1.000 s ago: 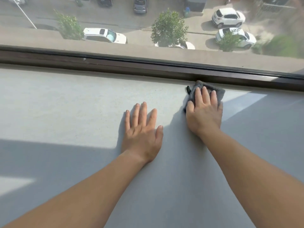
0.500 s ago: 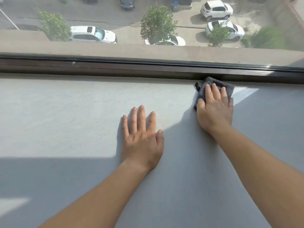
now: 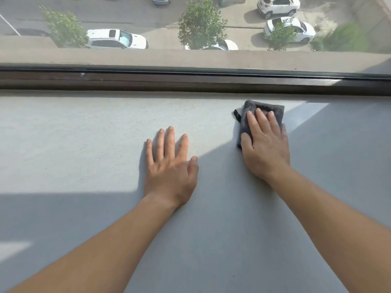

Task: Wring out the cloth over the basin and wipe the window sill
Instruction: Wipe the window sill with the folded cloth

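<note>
A folded dark grey cloth [image 3: 262, 107] lies flat on the wide pale grey window sill [image 3: 84, 144], a short way in front of the window frame. My right hand [image 3: 264, 144] presses down on it with the fingers laid flat, covering most of it. To its left, my left hand [image 3: 169, 163] rests palm down on the bare sill with fingers spread, holding nothing. No basin is in view.
A dark brown window frame [image 3: 190, 79] runs along the back of the sill, with glass above it looking down on a street with cars and trees. Sunlight falls on the sill's left half; my arms' shadow covers the near part.
My right hand has drawn the cloth back from the window frame towards me. My left hand stays flat in the same spot.
</note>
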Motion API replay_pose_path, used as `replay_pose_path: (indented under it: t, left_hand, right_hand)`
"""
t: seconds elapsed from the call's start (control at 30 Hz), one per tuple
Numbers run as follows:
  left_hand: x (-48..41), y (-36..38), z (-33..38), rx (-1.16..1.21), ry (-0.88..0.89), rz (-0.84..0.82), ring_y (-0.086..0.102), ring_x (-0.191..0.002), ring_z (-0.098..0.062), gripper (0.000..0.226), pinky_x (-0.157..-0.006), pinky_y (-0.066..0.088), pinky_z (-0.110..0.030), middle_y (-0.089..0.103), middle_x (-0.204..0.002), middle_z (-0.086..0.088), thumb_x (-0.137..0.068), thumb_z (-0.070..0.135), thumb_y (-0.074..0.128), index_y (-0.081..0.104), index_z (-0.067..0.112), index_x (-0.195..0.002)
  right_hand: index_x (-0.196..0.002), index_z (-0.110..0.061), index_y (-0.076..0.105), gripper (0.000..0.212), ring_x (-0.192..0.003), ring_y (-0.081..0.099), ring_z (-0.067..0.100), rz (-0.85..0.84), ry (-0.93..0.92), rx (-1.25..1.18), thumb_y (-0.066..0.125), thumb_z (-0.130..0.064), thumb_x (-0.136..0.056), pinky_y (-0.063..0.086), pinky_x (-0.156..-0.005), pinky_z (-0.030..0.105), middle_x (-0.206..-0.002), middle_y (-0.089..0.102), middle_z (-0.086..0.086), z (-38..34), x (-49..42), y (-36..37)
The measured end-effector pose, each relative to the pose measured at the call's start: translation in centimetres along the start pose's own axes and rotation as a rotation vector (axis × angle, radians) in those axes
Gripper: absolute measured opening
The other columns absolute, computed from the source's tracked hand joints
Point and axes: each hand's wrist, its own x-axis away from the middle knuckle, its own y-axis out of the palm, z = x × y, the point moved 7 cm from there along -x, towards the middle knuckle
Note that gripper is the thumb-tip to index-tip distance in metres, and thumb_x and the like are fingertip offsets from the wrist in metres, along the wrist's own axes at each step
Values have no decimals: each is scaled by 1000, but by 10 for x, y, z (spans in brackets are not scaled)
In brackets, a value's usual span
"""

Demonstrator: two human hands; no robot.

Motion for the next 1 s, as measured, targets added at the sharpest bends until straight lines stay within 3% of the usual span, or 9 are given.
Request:
replay_pose_path:
  t: [0.13,0.27,0.37,0.47,0.57,0.63,0.8,0.87,1.0]
  left_hand:
    - [1,-4,0,61,2,27,-12,-151,-19,64,-121,-11,-47,1,-166,-5,-95,48,15,22,25,-154]
    - [4,-10,2,114,0,105,-2,-151,-16,57,-120,-13,-49,12,-165,-5,-96,43,22,32,25,-149]
    - [8,-14,9,106,13,186,19,-146,-21,49,-120,-10,-53,33,-155,-7,-96,38,29,45,20,-138]
    - [13,-21,12,124,7,268,46,-124,-26,40,-119,8,-55,57,-126,-3,-89,33,34,57,17,-117]
    - [27,-26,14,160,-90,296,52,-114,-27,37,-117,17,-51,62,-116,-1,-87,33,34,59,18,-111]
    - [49,-21,24,156,-97,264,49,-124,-27,42,-117,18,-52,59,-128,-4,-88,36,33,59,17,-116]
    - [122,11,44,145,-122,89,9,-151,-19,68,-121,-8,-40,21,-163,-5,-87,54,24,43,24,-145]
    - [134,20,45,99,-108,61,-1,-152,-15,73,-121,-10,-40,10,-166,-2,-87,56,19,32,26,-152]
    - [135,24,49,-6,-116,69,-2,-152,-17,70,-122,-6,-44,7,-166,-3,-89,52,22,27,25,-154]
  right_hand:
    - [-158,-37,9,66,-153,-10,11,-110,-272,56,16,-52,-94,-6,-124,42,-167,1,-14,-15,52,11]
    - [-159,-33,12,65,-154,-4,15,-45,-74,31,18,-47,-95,-3,-125,44,-168,5,-10,49,18,-6]
    - [-159,-31,10,62,-154,-4,19,-11,22,20,22,-43,-100,-2,-124,46,-168,5,-5,51,22,-6]
    - [-159,-31,9,64,-154,-6,19,-51,-165,15,20,-45,-98,-4,-124,46,-168,3,-5,13,74,5]
    - [-159,-29,19,65,-155,0,19,-106,-409,48,20,-45,-96,0,-124,46,-167,12,-6,5,129,15]
    - [-159,-30,17,65,-154,-1,17,-115,-425,74,18,-45,-96,-2,-124,45,-167,10,-8,26,117,10]
    - [-159,-29,8,61,-154,-6,18,-54,-77,18,22,-40,-101,-4,-124,47,-168,1,-5,77,67,-5]
    - [-159,-28,10,63,-154,-4,21,-38,-142,27,22,-41,-99,-2,-124,49,-168,4,-2,56,96,3]
    - [-157,-24,28,63,-154,10,24,-79,-518,46,29,-41,-96,11,-123,53,-165,22,0,27,183,21]
